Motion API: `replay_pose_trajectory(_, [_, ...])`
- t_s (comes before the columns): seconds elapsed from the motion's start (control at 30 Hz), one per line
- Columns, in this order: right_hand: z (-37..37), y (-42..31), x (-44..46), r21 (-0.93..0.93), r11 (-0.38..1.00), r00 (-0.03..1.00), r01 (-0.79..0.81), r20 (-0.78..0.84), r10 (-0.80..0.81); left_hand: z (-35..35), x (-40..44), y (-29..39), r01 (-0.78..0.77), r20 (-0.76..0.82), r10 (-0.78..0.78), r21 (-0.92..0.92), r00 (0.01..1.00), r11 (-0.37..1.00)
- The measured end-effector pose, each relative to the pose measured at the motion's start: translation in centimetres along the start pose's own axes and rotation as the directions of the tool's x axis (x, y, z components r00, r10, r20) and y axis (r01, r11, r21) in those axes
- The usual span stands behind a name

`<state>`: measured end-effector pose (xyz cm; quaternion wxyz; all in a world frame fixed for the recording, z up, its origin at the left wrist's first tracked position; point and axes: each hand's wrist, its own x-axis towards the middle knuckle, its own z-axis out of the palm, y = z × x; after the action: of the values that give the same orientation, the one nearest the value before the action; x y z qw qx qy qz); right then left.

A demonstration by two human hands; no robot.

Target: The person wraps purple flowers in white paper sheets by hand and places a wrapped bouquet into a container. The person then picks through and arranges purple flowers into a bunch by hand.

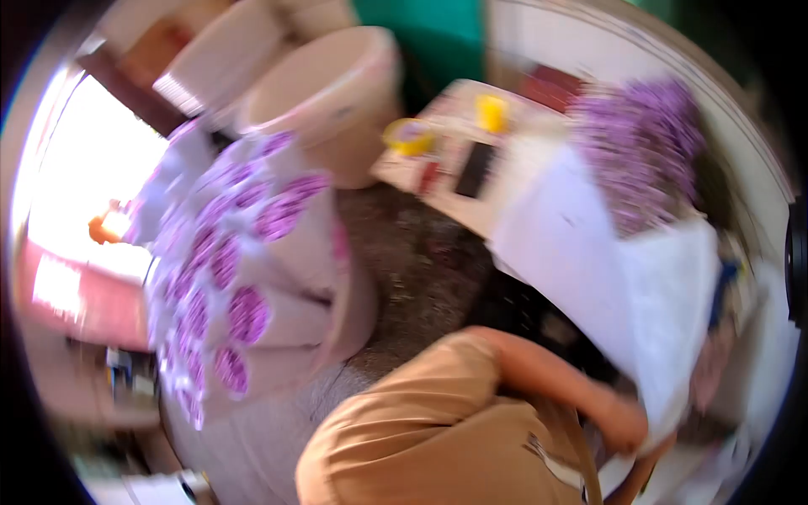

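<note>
A large bouquet of purple flowers [640, 151] lies in a white paper wrap [589, 227], its blooms toward the back right. At the narrow lower end of the wrap, my left hand [623, 422] is closed around the paper and the stems inside. My right hand [658, 454] is just below it at the same end, partly hidden and blurred, its fingers against the bundle. Under the upper part of the bouquet is a light worktable [454, 109].
Several wrapped purple bunches stand in a bucket [358, 295] on the left. Large pale tubs [328, 109] are behind it. The table bears a yellow tape roll [410, 137], a yellow object [491, 113], a dark phone-like slab [476, 169] and a small red item [428, 178]. Plant scraps litter the floor [404, 269].
</note>
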<state>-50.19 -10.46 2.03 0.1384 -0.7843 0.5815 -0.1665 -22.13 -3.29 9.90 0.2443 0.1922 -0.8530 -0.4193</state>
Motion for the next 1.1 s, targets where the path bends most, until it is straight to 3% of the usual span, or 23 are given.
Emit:
replay_pose_trajectory(0.03, [-0.7,0.1,-0.5,-0.050,0.999,1.000,-0.005,-0.005,0.004,-1.9,-1.4,0.3,-0.124,-0.083,0.132,0.094,0.988,0.988])
replay_pose_trajectory(0.1, [-1.5,-0.5,-0.5,-0.149,0.989,0.999,0.001,-0.032,-0.006,-9.2,-5.6,2.8,-0.045,-0.196,0.034,-0.050,0.980,0.998])
replay_pose_trajectory(0.13, [-1.9,-0.9,-0.3,-0.208,0.978,0.999,0.002,-0.051,-0.013,-11.0,-6.1,0.6,-0.137,-0.395,0.184,0.144,0.900,0.980])
replay_pose_trajectory(0.17, [-1.8,-1.5,0.2,-0.264,0.964,0.990,0.027,-0.129,-0.063,-14.1,-7.3,-0.6,-0.090,-0.481,0.231,0.299,0.846,0.950])
replay_pose_trajectory(0.2, [-2.1,-2.0,1.3,-0.321,0.945,0.971,0.063,-0.198,-0.132,-17.3,-7.8,-2.2,-0.041,-0.589,0.354,0.477,0.726,0.878])
replay_pose_trajectory(0.23, [-2.6,-2.0,2.9,-0.331,0.943,0.969,0.045,-0.215,-0.122,-20.7,-8.9,-3.6,0.204,-0.608,0.301,0.622,0.735,0.756])
replay_pose_trajectory(0.27, [-3.0,-2.1,4.3,-0.433,0.900,0.971,0.056,-0.188,-0.151,-22.6,-9.3,-3.7,0.453,-0.705,0.164,0.597,0.690,0.662])
replay_pose_trajectory(0.3, [-3.4,-2.3,5.5,-0.528,0.846,0.972,0.075,-0.151,-0.180,-24.0,-9.8,-6.6,0.556,-0.701,0.199,0.679,0.685,0.480])
replay_pose_trajectory(0.33, [-4.1,-3.8,6.5,-0.535,0.842,0.972,0.075,-0.151,-0.183,-24.8,-10.6,-9.0,0.624,-0.725,0.140,0.661,0.675,0.416])
replay_pose_trajectory(0.4, [-5.6,-7.6,8.4,-0.650,0.743,0.986,-0.161,-0.132,0.098,-24.1,-11.9,-13.9,0.738,-0.776,-0.020,0.592,0.631,0.324])
replay_pose_trajectory(0.47, [-5.8,-6.4,10.6,-0.619,0.760,0.974,-0.196,-0.209,0.082,-22.6,-12.3,-15.9,0.753,-0.782,-0.084,0.556,0.617,0.353])
replay_pose_trajectory(0.5, [-5.2,-6.0,11.9,-0.351,0.894,0.944,-0.280,-0.271,0.189,-22.3,-12.2,-15.8,0.754,-0.809,-0.002,0.547,0.588,0.363])
replay_pose_trajectory(0.53, [-4.2,-5.7,13.0,-0.047,0.937,0.901,-0.347,-0.294,0.318,-22.3,-12.2,-15.8,0.758,-0.811,-0.020,0.538,0.585,0.370])
replay_pose_trajectory(0.57, [-2.2,-6.6,13.6,-0.082,0.962,0.925,-0.259,-0.306,0.223,-22.5,-12.2,-15.7,0.752,-0.813,-0.030,0.522,0.581,0.402])
replay_pose_trajectory(0.6, [-0.9,-9.1,14.1,-0.086,0.958,0.927,-0.272,-0.290,0.238,-22.6,-12.3,-15.7,0.745,-0.814,-0.043,0.507,0.579,0.435])
replay_pose_trajectory(0.67, [1.3,-13.7,15.4,-0.436,0.839,0.945,-0.325,-0.116,0.305,-22.5,-12.5,-15.7,0.739,-0.808,-0.052,0.508,0.587,0.443])
replay_pose_trajectory(0.7, [1.9,-13.0,15.7,-0.439,0.840,0.947,-0.320,-0.111,0.303,-22.6,-12.4,-15.6,0.741,-0.804,-0.064,0.510,0.591,0.436])
replay_pose_trajectory(0.77, [3.4,-9.9,16.4,-0.406,0.876,0.964,-0.262,-0.146,0.221,-22.6,-12.6,-15.6,0.741,-0.800,-0.068,0.515,0.596,0.431])
replay_pose_trajectory(0.9, [0.0,-2.3,15.4,-0.436,0.842,0.942,-0.317,-0.247,0.227,-22.6,-13.1,-16.7,0.723,-0.796,0.020,0.560,0.605,0.405])
replay_pose_trajectory(0.97, [-5.2,2.1,12.7,-0.508,0.712,0.871,-0.485,-0.357,0.338,-22.8,-13.7,-17.5,0.651,-0.755,0.157,0.636,0.637,0.415])
replay_pose_trajectory(1.0, [-7.6,4.2,10.7,-0.557,0.619,0.832,-0.554,-0.396,0.388,-23.2,-13.6,-16.7,0.651,-0.754,0.092,0.617,0.651,0.443])
replay_pose_trajectory(1.1, [-17.7,22.7,-1.8,-0.455,0.450,0.625,-0.768,-0.687,0.372,-23.3,-13.3,-15.6,0.679,-0.766,0.001,0.570,0.643,0.462])
